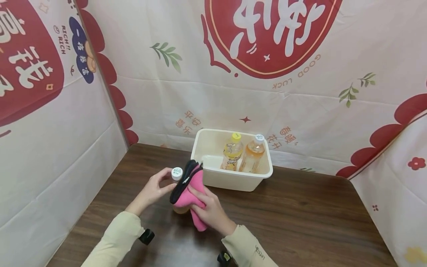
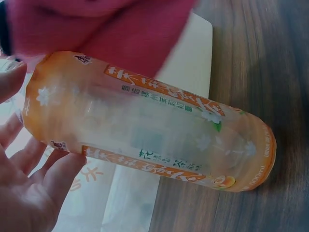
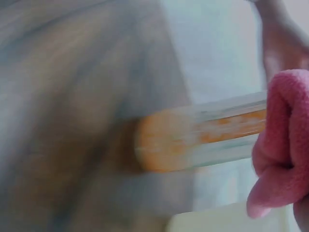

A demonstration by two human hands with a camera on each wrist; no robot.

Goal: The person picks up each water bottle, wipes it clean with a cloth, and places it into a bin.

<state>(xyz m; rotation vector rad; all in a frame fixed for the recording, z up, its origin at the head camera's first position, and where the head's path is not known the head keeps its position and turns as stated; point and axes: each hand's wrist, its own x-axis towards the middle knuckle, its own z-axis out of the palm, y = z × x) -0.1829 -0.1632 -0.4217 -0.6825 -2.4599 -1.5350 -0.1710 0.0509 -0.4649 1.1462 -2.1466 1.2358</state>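
Note:
My left hand [image 1: 151, 191] pinches the upper part of a clear plastic drink bottle [image 2: 145, 125] between thumb and fingers. The bottle has a white cap with writing on it and an orange label; it is upright just left of the bin. In my right hand [image 1: 213, 211] is a bunched pink cloth [image 1: 196, 189] with a black edge. The cloth lies in front of the bottle and hides most of it in the head view. In the right wrist view, the pink cloth [image 3: 285, 145] is against the bottle's upper part, while its orange base [image 3: 164, 142] shows below.
Behind my hands, a cream plastic bin [image 1: 233, 181] stands at the table's back edge. Inside it are a yellow-capped bottle [image 1: 232, 152] and a white-capped bottle [image 1: 252, 155]. Printed cloth walls [image 1: 160, 107] border the dark wooden table [image 1: 310, 222].

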